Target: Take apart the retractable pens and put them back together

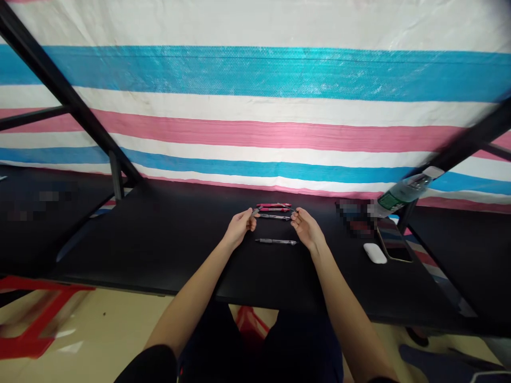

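Note:
My left hand point(240, 225) is closed, pinching a slim greyish piece point(256, 211) that looks like part of a pen. Opposite it, my right hand point(306, 226) pinches a slim dark piece point(289, 208), also pen-like. Whether the two pieces join cannot be made out. Between and just beyond my fingers lie a red pen point(273, 205), a second reddish pen point(274, 209) close against it, and a clear-and-black pen point(274, 217). Nearer to me, a clear pen with a dark grip point(276, 241) rests flat on the black table point(159, 239).
At right are a white earbud case point(374, 253), a phone point(394, 242), a tilted water bottle point(407, 192) and a blurred dark item point(356, 218). A striped plastic sheet point(255, 127) hangs behind. Black metal bars point(85, 114) slant at both sides. A red stool point(35, 324) stands lower left.

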Demonstrator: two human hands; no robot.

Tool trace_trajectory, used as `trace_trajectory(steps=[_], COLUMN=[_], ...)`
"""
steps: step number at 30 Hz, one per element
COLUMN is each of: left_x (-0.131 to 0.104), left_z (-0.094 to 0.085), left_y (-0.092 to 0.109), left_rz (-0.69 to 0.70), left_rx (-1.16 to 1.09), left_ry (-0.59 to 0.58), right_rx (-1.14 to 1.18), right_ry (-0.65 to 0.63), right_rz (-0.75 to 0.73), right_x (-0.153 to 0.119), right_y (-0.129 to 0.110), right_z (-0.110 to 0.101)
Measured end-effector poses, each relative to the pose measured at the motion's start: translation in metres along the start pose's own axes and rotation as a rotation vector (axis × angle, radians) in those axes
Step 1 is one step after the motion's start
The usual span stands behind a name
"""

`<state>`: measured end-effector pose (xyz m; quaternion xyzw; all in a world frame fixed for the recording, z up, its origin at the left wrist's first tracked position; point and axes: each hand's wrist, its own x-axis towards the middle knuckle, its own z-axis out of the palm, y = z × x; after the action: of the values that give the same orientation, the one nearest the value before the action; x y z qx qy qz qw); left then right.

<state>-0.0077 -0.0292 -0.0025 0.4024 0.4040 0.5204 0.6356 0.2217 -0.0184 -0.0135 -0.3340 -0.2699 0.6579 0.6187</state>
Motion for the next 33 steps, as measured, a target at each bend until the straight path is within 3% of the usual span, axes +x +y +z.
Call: trace_trajectory(steps=[12, 33], left_x=[-0.003, 0.000], left_z=[0.003, 0.002], left_y=[0.002, -0.004], left_rz=[0.055, 0.082], left_rx=[0.042, 0.152], left_ry=[0.001, 0.028], right_rx=[-0.117, -0.231], right_ry=[-0.038, -0.100], right_rz=[-0.110, -0.155], right_x=[-0.002, -0.008], right_y=[0.003, 0.001], right_z=[0.002, 0.010])
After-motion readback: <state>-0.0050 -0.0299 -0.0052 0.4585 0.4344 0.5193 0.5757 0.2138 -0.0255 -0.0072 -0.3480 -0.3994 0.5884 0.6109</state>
